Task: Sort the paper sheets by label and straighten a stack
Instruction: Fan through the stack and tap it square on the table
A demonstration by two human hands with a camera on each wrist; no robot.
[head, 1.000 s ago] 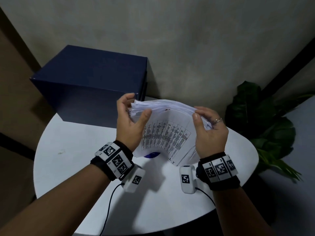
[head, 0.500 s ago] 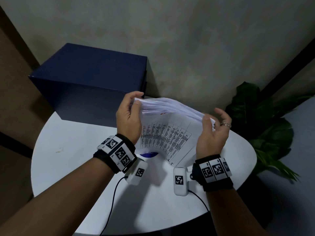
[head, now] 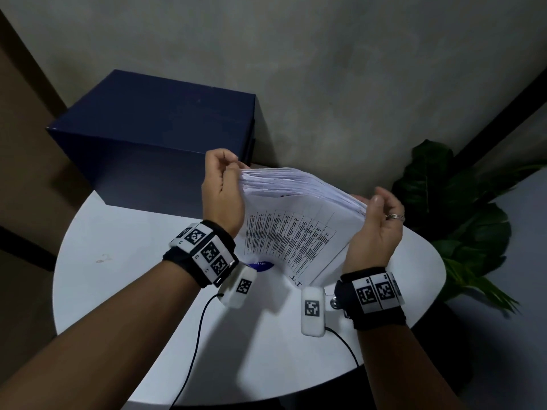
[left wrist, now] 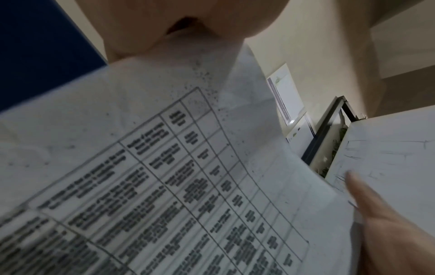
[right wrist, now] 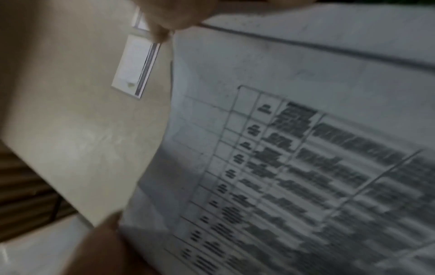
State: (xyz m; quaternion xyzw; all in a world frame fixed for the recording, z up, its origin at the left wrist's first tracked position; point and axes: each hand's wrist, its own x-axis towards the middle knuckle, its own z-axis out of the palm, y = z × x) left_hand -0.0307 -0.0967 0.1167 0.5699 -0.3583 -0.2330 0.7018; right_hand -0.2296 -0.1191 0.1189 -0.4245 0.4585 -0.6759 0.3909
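Note:
A thick stack of white paper sheets [head: 299, 220] stands on its lower edge on the round white table [head: 124, 247], its nearest sheet printed with a table of text. My left hand [head: 222, 187] grips the stack's upper left corner with curled fingers. At the upper right corner my right hand [head: 379, 220] holds the stack, thumb against the sheets. The left wrist view shows the printed sheet [left wrist: 164, 176] close up, with my right hand [left wrist: 388, 232] at its far side. In the right wrist view the same sheet [right wrist: 294, 158] fills the frame, blurred.
A large dark blue box [head: 159, 143] stands at the back of the table, just behind the left hand. A blue oval label [head: 260, 265] lies on the table under the stack. A leafy plant [head: 455, 220] stands to the right, beyond the table's edge. Cables run from both wrist cameras.
Both hands shifted their hold from the stack's top edge to its upper corners. The stack's top now slopes down to the right, and the right hand sits lower.

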